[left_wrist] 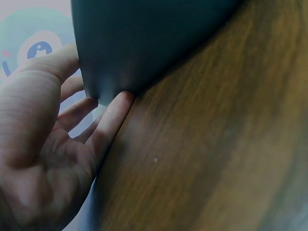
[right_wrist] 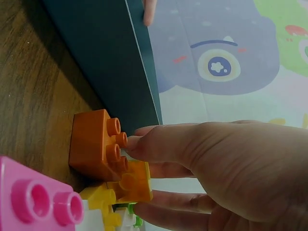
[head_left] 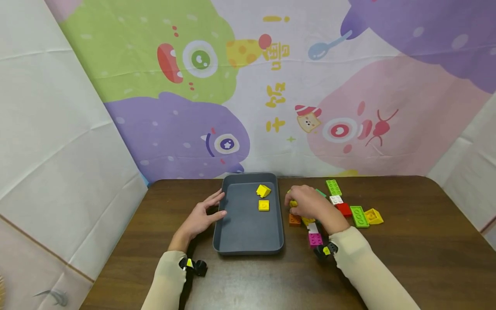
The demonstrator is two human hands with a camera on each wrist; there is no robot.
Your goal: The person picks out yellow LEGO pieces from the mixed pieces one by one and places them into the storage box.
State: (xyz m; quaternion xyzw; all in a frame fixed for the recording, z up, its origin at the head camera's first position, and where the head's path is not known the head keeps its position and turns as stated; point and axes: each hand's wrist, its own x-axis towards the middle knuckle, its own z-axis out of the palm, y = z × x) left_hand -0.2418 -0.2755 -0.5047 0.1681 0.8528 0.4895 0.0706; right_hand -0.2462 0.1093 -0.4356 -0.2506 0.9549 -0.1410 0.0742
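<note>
Brown wooden table [head_left: 248, 280]; toward its far edge, a grey tray [head_left: 244, 234]. Against the tray's left side, left hand [head_left: 198, 218], fingers spread, touching without clamping. Between tray and the table's right edge, nearer the tray, right hand [head_left: 311, 204], bent about a yellow building brick [right_wrist: 127, 185]; cannot tell whether pinched or merely bracketed. Just beside, an orange brick [right_wrist: 89, 142]. Probably light, stiff, hardly fragile, slightly slippery; best to pinch across opposite side walls, below the studs.
</note>
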